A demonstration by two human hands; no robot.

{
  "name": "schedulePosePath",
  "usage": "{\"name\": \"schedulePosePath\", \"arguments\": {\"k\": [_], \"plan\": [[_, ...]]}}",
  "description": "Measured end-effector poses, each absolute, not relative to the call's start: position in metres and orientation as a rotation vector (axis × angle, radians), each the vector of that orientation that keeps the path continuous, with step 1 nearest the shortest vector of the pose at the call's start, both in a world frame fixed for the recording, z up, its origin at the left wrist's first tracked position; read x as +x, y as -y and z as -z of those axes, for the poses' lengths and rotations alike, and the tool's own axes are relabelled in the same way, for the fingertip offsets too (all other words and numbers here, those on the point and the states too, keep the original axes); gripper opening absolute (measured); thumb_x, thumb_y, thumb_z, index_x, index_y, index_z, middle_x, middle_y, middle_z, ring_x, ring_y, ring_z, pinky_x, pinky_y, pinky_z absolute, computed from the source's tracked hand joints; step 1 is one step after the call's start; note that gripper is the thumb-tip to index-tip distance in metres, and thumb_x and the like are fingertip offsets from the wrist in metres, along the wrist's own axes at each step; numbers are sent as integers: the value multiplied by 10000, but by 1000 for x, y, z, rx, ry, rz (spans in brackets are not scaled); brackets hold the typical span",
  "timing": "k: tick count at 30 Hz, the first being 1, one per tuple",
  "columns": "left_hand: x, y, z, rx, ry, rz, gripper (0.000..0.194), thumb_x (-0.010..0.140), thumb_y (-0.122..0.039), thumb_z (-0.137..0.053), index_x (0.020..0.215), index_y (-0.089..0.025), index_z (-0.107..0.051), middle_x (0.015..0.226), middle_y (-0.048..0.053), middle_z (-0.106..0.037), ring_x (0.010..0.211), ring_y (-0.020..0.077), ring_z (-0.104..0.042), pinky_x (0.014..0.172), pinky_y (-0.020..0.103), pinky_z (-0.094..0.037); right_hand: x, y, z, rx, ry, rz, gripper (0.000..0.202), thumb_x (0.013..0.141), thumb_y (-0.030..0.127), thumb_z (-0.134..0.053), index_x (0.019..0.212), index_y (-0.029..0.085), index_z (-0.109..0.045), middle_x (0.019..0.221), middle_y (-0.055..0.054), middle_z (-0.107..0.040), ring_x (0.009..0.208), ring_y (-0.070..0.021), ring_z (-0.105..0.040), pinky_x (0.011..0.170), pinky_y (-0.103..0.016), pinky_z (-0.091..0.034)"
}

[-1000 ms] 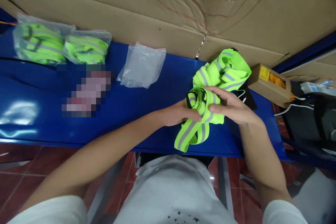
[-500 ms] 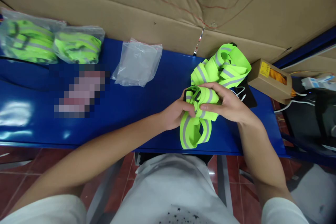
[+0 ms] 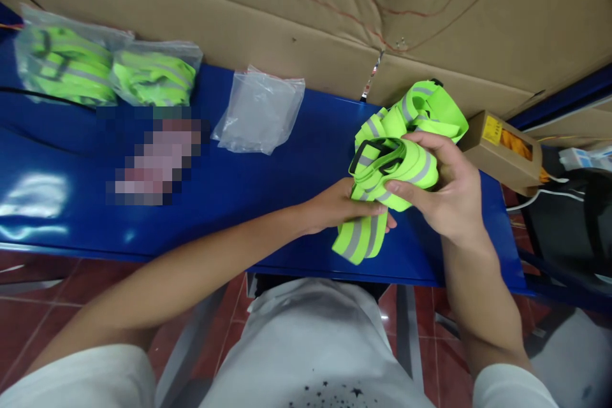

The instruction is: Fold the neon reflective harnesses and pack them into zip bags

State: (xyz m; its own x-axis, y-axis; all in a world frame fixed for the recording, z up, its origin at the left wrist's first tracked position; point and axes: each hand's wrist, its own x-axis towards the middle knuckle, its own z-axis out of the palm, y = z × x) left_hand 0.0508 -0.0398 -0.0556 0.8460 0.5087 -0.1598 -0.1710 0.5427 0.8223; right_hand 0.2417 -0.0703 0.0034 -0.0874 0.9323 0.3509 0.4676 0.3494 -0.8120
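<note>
Both my hands grip a bundle of neon yellow-green reflective straps [image 3: 406, 169] with grey stripes and black buckles, held above the table's front half. My left hand [image 3: 347, 207] pinches its lower left part, thumb on top, with a folded loop hanging below. On the right side, my right hand [image 3: 452, 191] is wrapped round the coil, thumb pressed on its front. Just behind lies a second heap of the same straps [image 3: 433, 108], partly covered by the bundle and my right hand.
Clear zip bags [image 3: 262, 111] lie on the blue table [image 3: 268, 182]. At the back left are two bags packed with straps [image 3: 155, 76]. A cardboard box [image 3: 504, 150] with orange contents stands right, near white cables. A pixelated patch covers something left. Cardboard lines the back.
The bundle has been raised and turned slightly, its coil now larger and to the right. My left fingers have shifted down onto the hanging loop, which is pressed flatter. The view has shifted slightly.
</note>
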Motion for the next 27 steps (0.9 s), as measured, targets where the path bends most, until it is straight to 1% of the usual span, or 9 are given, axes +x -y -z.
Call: {"name": "schedulePosePath", "arguments": {"k": [3,6,11,14,16,20,22,25,27], "plan": [[54,40,57,763,-428,-486,416,728,-321,-898,1071,-139,-750,965,113,-797,871,245,-750,864,408,-580,237,72,0,-1315,1820,-403,558,793,435,-848,1298,314,-645,1295,-41,-683,1222,-343,-645,1082,-477,-521],[56,40,53,737,-431,-581,442,645,-247,-940,1038,-150,-763,991,85,-793,884,209,-732,870,350,-556,235,72,5,-1310,1953,-213,507,843,430,-795,1312,317,-637,1305,-52,-690,1211,-364,-645,1089,-511,-502],[51,36,42,687,-284,-631,363,654,-193,-941,975,-183,-771,960,28,-776,913,166,-717,885,303,-550,240,69,18,-1114,2098,-93,358,949,444,-652,1298,368,-631,1306,-37,-712,1236,-357,-638,1103,-547,-456],[47,36,41,672,-183,-669,385,670,-256,-949,1005,-226,-761,1014,0,-762,991,167,-709,903,290,-550,243,66,29,-1143,2121,-30,384,927,441,-684,1304,387,-631,1359,-32,-692,1293,-372,-606,1128,-569,-420],[47,36,40,653,-157,-690,401,690,-332,-940,1030,-240,-748,1084,-1,-748,1081,195,-694,928,305,-549,241,64,34,-1123,2141,-3,398,916,383,-703,1306,404,-624,1371,-20,-686,1318,-364,-593,1146,-571,-399],[47,33,37,627,-324,-823,407,701,-304,-919,1051,-231,-725,1075,0,-739,1109,193,-680,932,287,-531,234,59,30,-1024,2169,-162,445,941,241,-621,1358,388,-572,1429,-19,-640,1400,-316,-536,1202,-565,-357],[47,28,37,651,-410,-846,421,702,-271,-906,1075,-224,-716,1097,12,-737,1108,193,-681,929,291,-528,235,57,20,-1005,2200,-407,442,940,259,-624,1367,358,-570,1483,-33,-592,1441,-305,-497,1213,-558,-373],[45,20,41,727,-471,-856,688,624,-153,-919,1245,-271,-647,1280,28,-689,1218,221,-638,991,339,-519,245,52,10,-1026,2098,-782,315,941,371,-657,1254,330,-652,1473,-42,-596,1426,-302,-520,1197,-528,-425],[44,18,46,791,-497,-864,921,549,-72,-923,1358,-313,-557,1380,41,-632,1279,244,-596,1012,368,-515,252,48,10,-1071,1874,-792,288,953,425,-650,1227,340,-661,1387,-36,-648,1355,-277,-584,1160,-486,-468]]}}
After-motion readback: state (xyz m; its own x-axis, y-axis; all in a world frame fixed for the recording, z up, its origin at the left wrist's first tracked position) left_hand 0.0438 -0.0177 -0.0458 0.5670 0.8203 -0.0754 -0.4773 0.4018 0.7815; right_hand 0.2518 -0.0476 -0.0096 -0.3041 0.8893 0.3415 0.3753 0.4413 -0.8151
